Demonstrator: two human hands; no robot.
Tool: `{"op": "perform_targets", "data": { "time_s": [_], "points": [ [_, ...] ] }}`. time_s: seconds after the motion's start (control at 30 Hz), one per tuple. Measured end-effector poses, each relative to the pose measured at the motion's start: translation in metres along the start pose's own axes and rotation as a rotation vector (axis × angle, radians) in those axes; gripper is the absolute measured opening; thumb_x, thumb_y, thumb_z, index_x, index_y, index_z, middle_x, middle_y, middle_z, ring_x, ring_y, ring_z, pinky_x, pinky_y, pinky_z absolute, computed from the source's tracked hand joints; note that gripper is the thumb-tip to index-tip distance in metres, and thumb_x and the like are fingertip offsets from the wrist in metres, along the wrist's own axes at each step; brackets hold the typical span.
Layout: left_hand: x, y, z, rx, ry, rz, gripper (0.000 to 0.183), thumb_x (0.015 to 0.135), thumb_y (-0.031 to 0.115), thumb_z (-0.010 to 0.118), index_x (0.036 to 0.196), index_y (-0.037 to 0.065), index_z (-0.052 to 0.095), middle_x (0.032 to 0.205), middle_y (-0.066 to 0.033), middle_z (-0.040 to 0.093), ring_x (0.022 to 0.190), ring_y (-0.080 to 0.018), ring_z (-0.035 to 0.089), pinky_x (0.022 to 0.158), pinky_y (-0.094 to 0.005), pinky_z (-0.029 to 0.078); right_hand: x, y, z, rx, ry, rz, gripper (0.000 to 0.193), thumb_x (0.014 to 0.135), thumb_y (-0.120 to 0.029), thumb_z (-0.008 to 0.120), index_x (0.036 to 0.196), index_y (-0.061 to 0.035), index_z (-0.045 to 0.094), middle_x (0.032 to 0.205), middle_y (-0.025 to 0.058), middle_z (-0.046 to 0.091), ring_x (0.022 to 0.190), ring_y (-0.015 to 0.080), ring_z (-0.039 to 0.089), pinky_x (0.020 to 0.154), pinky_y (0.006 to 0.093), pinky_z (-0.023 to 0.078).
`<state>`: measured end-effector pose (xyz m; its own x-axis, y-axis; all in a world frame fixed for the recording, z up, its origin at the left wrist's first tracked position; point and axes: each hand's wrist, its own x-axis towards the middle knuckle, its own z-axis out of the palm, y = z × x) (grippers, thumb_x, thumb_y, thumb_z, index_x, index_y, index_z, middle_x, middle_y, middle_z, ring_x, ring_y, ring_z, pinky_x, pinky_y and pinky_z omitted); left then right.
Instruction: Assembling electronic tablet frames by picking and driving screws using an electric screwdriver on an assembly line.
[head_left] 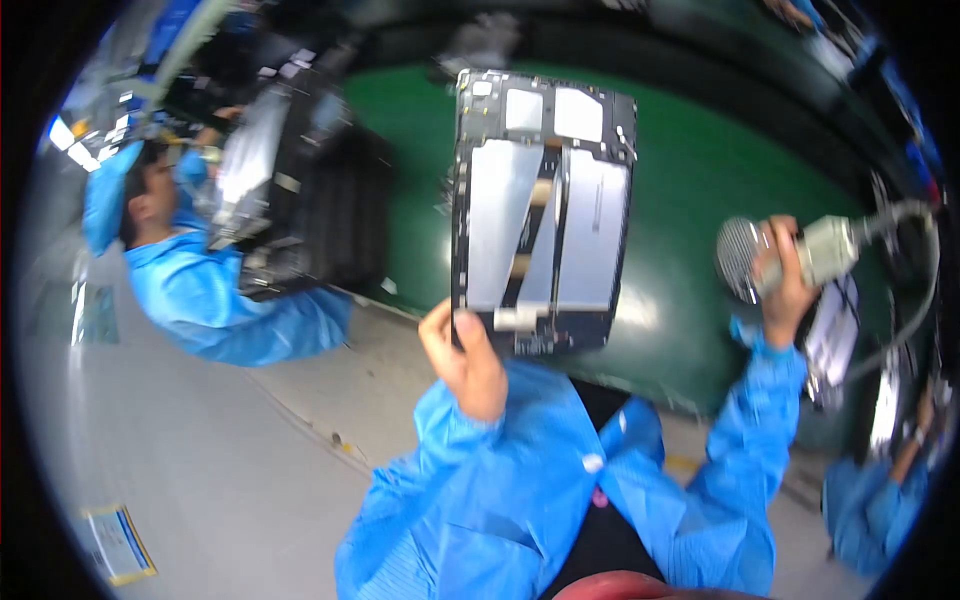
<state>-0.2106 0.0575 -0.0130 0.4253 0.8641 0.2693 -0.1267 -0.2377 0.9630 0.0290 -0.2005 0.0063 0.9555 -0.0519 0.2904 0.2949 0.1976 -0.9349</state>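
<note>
My left hand (pixel 470 365) grips the lower left corner of an opened tablet (pixel 541 325), thumb on top and fingers beneath. The tablet is held up over the green table, its inside facing up: silver battery cells and circuit parts in a black frame. On the right, my right hand (pixel 790 285) is wrapped around a hot-air gun (pixel 828 252), with a pale body and a round ribbed metal head. A grey hose runs from its back end. The gun's head points left, apart from the tablet.
The green table (pixel 680 220) lies beneath both hands. At left, a black stack of trays or devices (pixel 335 200) stands by a co-worker in a blue coat and cap (pixel 200 290). More devices (pixel 832 330) lie at right, where another person's blue sleeve (pixel 875 510) shows. The far edge is blurred.
</note>
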Motion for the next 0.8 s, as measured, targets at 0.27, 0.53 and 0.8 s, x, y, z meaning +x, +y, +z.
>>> {"op": "perform_targets", "data": {
  "time_s": [0.27, 0.53, 0.8],
  "points": [
    [-0.054, -0.023, 0.033, -0.167, -0.3, -0.701, 0.04, 0.105, 0.031, 0.055, 0.119, -0.005, 0.044, 0.1, -0.011, 0.06, 0.092, -0.0135, 0.063, 0.072, -0.0266, 0.058, 0.002, -0.006, 0.013, -0.033, -0.049, -0.111, 0.021, 0.093, -0.008, 0.062, 0.1, 0.0117, 0.063, 0.068, 0.0159, 0.064, 0.052, 0.0173, 0.058, 0.048, 0.0295, 0.047],
    [-0.001, -0.002, 0.013, 0.833, -0.772, 0.314, 0.034, 0.091, 0.031, 0.074, 0.09, -0.001, 0.063, 0.089, -0.0218, 0.062, 0.078, -0.0379, 0.062, 0.07, -0.0444, 0.051, -0.002, -0.002, 0.009, -0.058, -0.079, -0.131, 0.022, 0.093, -0.009, 0.06, 0.099, 0.0121, 0.064, 0.078, 0.0191, 0.067, 0.055, 0.0181, 0.061, 0.048, 0.0283, 0.046],
    [0.156, -0.087, 0.01, 0.644, -0.505, 0.223, 0.022, 0.087, 0.023, 0.078, 0.09, 0.003, 0.07, 0.082, -0.0114, 0.066, 0.067, -0.0262, 0.064, 0.063, -0.0372, 0.051, 0.009, 0.004, 0.043, 0.028, -0.154, -0.079, 0.023, 0.093, -0.011, 0.062, 0.099, 0.0114, 0.064, 0.081, 0.0204, 0.068, 0.054, 0.0174, 0.06, 0.048, 0.0286, 0.046]
  ]
}}
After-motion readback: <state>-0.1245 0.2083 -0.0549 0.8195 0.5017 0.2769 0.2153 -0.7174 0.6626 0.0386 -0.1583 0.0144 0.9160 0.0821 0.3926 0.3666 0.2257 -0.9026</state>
